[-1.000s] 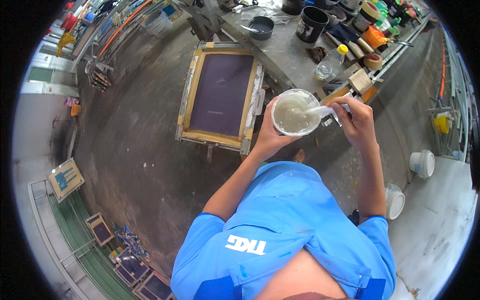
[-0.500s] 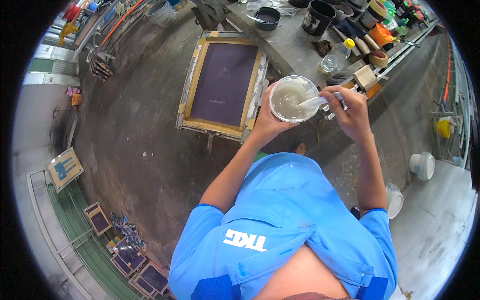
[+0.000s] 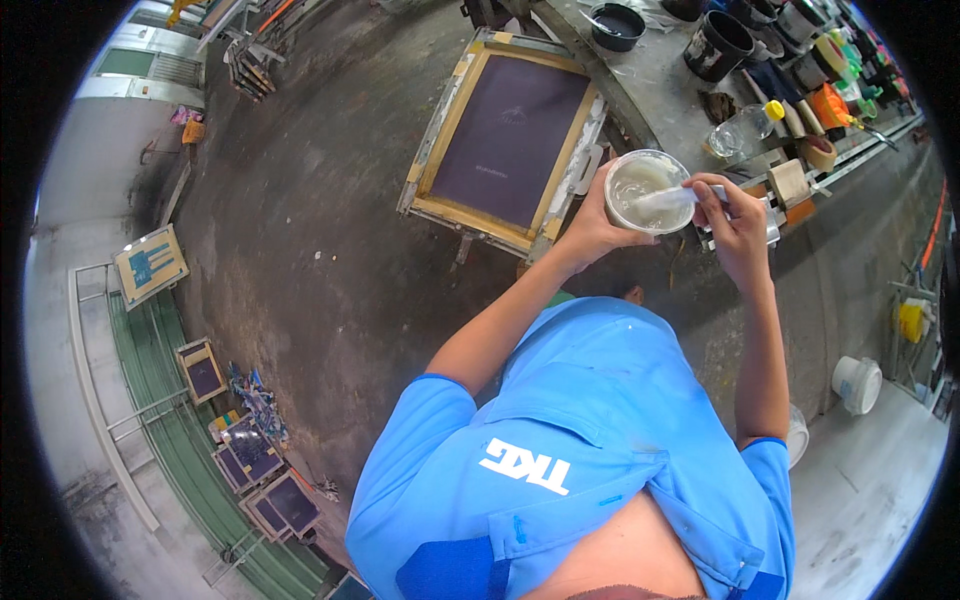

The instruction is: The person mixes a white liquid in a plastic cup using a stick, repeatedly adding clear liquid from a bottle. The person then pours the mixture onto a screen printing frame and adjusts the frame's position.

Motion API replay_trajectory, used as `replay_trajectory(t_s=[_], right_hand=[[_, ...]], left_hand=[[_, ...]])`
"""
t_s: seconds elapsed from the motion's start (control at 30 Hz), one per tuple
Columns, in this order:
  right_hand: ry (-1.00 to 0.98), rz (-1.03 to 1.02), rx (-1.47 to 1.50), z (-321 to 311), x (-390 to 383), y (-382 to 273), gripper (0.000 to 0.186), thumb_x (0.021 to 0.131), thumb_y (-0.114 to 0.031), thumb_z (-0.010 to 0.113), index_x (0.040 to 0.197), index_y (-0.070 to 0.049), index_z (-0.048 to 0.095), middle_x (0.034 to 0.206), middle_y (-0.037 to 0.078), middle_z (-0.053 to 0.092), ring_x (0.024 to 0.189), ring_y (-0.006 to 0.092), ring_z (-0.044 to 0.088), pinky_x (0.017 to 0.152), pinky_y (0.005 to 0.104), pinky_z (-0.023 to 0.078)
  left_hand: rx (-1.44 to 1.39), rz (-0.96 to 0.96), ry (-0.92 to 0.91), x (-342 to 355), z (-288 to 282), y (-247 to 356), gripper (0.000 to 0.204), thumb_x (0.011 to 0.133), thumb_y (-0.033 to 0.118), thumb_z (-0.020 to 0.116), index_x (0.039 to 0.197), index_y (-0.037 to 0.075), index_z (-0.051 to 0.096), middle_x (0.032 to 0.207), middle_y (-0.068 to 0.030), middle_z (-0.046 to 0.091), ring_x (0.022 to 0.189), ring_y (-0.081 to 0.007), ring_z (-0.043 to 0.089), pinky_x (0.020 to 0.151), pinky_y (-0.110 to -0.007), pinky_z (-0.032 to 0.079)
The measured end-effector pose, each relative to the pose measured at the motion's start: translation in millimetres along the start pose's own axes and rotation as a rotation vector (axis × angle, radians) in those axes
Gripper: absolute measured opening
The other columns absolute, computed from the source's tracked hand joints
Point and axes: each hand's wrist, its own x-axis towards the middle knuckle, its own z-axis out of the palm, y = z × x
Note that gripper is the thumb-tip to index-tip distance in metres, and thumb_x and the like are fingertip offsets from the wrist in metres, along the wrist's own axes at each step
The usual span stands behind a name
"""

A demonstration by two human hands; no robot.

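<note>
My left hand point(image 3: 592, 232) is wrapped round a clear plastic tub point(image 3: 612, 208), holding it up in front of my body. Inside is a glossy, whitish, semi-clear paste point(image 3: 630, 180). My right hand point(image 3: 738, 225) pinches the handle of a white plastic stirrer point(image 3: 676, 197), which slants into the tub from the right. The paste hides the stirrer's lower end, so its shape cannot be told. Just beyond my left hand lies a screen-printing screen point(image 3: 510, 140) in a taped frame, its dark purple mesh bearing a small pale design.
A grey worktable point(image 3: 640, 100) carries a black bowl point(image 3: 617, 27), a black bucket point(image 3: 719, 45), a clear bottle point(image 3: 745, 130) with a yellow cap and a tape roll point(image 3: 818, 152). White buckets point(image 3: 857, 385) stand at right. Several framed screens point(image 3: 203, 370) lean at lower left.
The whole view has shifted, moving the table and screen rightward in it. Within the tub, the stirrer now reaches further left, and my right hand is closer to the rim. Both grips stay the same.
</note>
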Motion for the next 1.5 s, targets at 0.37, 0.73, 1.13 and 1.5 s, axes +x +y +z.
replay_trajectory(t_s=[0.37, 0.73, 1.13, 1.5], right_hand=[[0.0, 0.032, -0.05, -10.7, 2.5, 6.1, 0.016, 0.104, -0.011, 0.063, 0.106, -0.001, 0.075, 0.07, 0.001, 0.065, 0.063, 0.0069, 0.06, 0.056, 0.0241, 0.047], [0.041, -0.006, -0.132, -14.1, 2.8, 10.0, 0.015, 0.103, -0.011, 0.065, 0.108, -0.001, 0.075, 0.086, 0.008, 0.074, 0.067, 0.0103, 0.065, 0.061, 0.0269, 0.051], [0.04, -0.022, -0.172, -13.2, 4.3, 6.7, 0.013, 0.099, -0.005, 0.067, 0.109, -0.001, 0.074, 0.092, 0.011, 0.075, 0.076, 0.0162, 0.07, 0.067, 0.0301, 0.054], [0.098, -0.167, -0.178, -7.2, 11.0, 7.7, 0.014, 0.098, -0.006, 0.067, 0.11, -0.002, 0.072, 0.086, 0.013, 0.072, 0.072, 0.0194, 0.07, 0.067, 0.0334, 0.054]], left_hand=[[-0.1, -0.039, 0.066, -0.3, 5.3, 12.7, 0.118, 0.061, 0.01, 0.098, 0.157, 0.011, 0.029, 0.152, -0.0096, 0.045, 0.145, -0.0267, 0.044, 0.115, -0.046, 0.044], [0.03, 0.017, 0.123, 2.5, -5.8, -0.6, 0.113, 0.062, 0.008, 0.098, 0.155, 0.009, 0.033, 0.152, -0.0094, 0.047, 0.143, -0.0244, 0.046, 0.121, -0.043, 0.038], [-0.001, 0.019, 0.141, -1.1, -5.9, -2.8, 0.112, 0.062, 0.008, 0.098, 0.154, 0.008, 0.035, 0.15, -0.0096, 0.048, 0.142, -0.0248, 0.048, 0.12, -0.043, 0.038], [0.063, 0.069, 0.131, -5.2, -6.8, -2.3, 0.11, 0.063, 0.005, 0.097, 0.154, 0.008, 0.034, 0.149, -0.0101, 0.048, 0.141, -0.0244, 0.048, 0.12, -0.042, 0.039]])
